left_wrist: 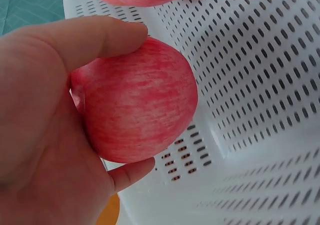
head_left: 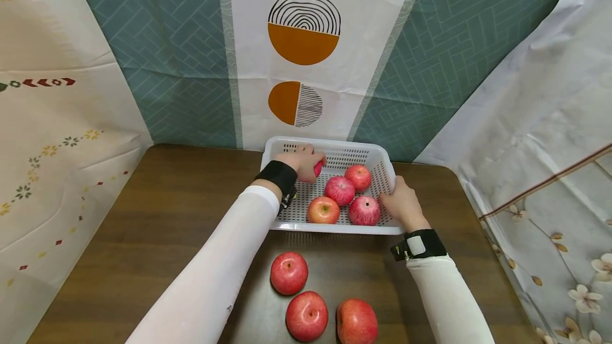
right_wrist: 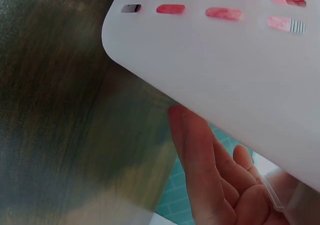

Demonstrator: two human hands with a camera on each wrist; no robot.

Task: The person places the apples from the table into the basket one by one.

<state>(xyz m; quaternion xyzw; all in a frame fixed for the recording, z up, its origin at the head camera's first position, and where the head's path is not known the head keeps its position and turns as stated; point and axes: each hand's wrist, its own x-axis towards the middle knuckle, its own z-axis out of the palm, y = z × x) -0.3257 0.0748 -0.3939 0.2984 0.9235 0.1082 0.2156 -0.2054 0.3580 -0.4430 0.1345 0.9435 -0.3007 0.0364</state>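
Note:
My left hand reaches into the left part of a white perforated plastic basket. It grips a red apple, thumb on one side and fingers on the other, over the slotted bottom. At the basket's right end, my right hand holds the side, the thumb over the rim. In the right wrist view the fingers lie against the basket's outer edge. Inside the basket sit several more apples: a yellowish-red apple, a striped apple, a red apple and a darker apple.
In front of the basket, three red apples stand on the dark wooden table. A patterned cloth hangs right behind the basket, and more cloth covers border the table at both sides.

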